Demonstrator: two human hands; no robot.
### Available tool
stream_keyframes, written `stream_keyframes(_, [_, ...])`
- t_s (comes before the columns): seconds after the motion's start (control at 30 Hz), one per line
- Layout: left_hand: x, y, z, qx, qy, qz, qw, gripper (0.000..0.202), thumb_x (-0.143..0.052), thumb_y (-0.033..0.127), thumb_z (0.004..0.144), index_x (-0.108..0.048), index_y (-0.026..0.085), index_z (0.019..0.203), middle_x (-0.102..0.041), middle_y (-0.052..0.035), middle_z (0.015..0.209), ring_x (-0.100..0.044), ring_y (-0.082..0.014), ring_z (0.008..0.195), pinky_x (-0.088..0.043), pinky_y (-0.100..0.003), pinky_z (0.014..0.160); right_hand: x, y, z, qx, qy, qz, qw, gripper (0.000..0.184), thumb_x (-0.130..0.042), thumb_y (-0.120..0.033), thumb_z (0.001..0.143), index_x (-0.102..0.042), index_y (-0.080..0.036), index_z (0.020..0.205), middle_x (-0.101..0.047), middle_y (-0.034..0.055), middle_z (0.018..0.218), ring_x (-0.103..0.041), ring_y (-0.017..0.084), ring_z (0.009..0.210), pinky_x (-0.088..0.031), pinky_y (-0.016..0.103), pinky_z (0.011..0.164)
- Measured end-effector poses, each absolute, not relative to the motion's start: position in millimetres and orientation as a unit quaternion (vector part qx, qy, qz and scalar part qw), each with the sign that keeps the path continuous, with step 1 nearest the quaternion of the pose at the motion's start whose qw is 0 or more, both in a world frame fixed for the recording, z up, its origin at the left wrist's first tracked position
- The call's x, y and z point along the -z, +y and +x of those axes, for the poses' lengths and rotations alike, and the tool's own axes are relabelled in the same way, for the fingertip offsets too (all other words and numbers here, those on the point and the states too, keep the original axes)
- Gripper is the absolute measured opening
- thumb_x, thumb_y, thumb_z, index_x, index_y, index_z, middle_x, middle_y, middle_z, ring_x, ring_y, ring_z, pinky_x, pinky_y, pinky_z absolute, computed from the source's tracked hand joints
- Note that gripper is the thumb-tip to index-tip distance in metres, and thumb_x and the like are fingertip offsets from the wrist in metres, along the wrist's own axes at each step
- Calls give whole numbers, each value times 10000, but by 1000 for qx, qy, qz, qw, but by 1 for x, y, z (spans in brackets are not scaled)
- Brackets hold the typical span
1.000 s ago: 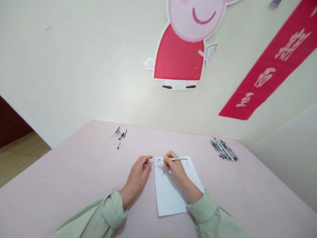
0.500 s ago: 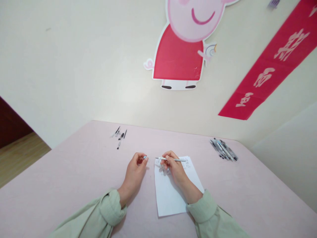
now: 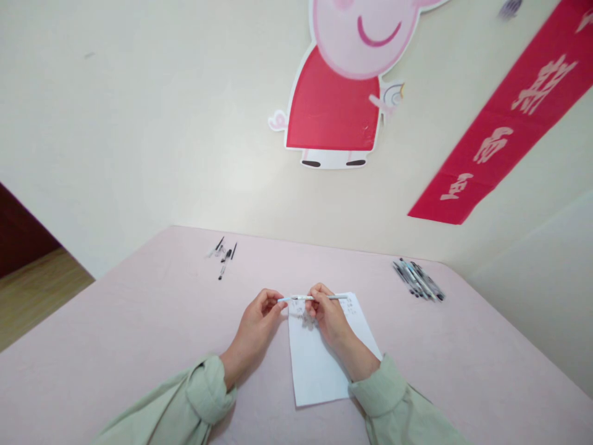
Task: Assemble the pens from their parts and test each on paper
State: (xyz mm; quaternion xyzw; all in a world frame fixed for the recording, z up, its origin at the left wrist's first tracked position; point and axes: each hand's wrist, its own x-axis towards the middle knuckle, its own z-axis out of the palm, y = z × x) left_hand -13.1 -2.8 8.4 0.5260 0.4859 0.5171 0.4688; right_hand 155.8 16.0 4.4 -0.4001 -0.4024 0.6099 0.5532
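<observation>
My right hand (image 3: 330, 314) pinches a slim white pen (image 3: 340, 297), held level above the top of a white sheet of paper (image 3: 319, 372). At the pen's left end is a light blue pen cap (image 3: 286, 299), gripped between the thumb and fingers of my left hand (image 3: 256, 321). The cap lines up with the pen and meets its tip; how far it is pushed on I cannot tell. Small handwritten marks cover the paper's upper part, partly behind my right hand.
Several pens (image 3: 418, 281) lie bunched at the table's back right. Black pen parts and caps (image 3: 226, 255) are scattered at the back left. The pink-covered table (image 3: 152, 315) meets a wall bearing a cartoon pig cutout (image 3: 332, 105) and a red banner (image 3: 491, 133).
My left hand has shifted slightly right, bringing the cap to the pen's tip. The gap between cap and pen has closed. My right hand has moved only a little.
</observation>
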Motion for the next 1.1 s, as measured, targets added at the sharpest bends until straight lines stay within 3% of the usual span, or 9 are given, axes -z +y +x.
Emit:
stream_keyframes(0.2, [-12, -6, -13, -466, 446, 558, 522, 215, -606, 360, 771, -642, 173, 872, -680, -25, 789, -612, -174, 756, -460, -283, 706, -3, 14, 155, -621, -428, -396, 524, 240, -649, -364, 778, -526, -185, 677, -554, -49, 524, -404, 60, 423, -283, 178, 441])
stream_keyframes(0.57, [-10, -7, -15, -440, 435, 591, 518, 202, -568, 332, 813, -685, 168, 813, -691, -21, 764, -605, -170, 751, -451, -266, 708, 4, 15, 154, -605, -451, -401, 520, 246, -631, -379, 813, -514, -191, 707, -557, -54, 538, -432, 66, 447, -313, 182, 471])
stream_keyframes(0.93, [-11, -2, -15, -497, 479, 516, 508, 264, -619, 428, 755, -655, 177, 826, -697, -35, 755, -632, -191, 765, -483, -296, 721, 0, 20, 154, -599, -464, -399, 516, 258, -646, -433, 804, -562, -190, 790, -523, -63, 532, -416, 68, 443, -292, 186, 452])
stream_keyframes(1.1, [-7, 4, -21, -529, 504, 454, 510, 322, -634, 488, 742, -627, 175, 818, -681, -32, 767, -608, -168, 724, -481, -277, 682, 0, 29, 173, -553, -478, -436, 526, 184, -635, -364, 784, -596, -187, 818, -545, -54, 564, -439, 72, 459, -320, 194, 473])
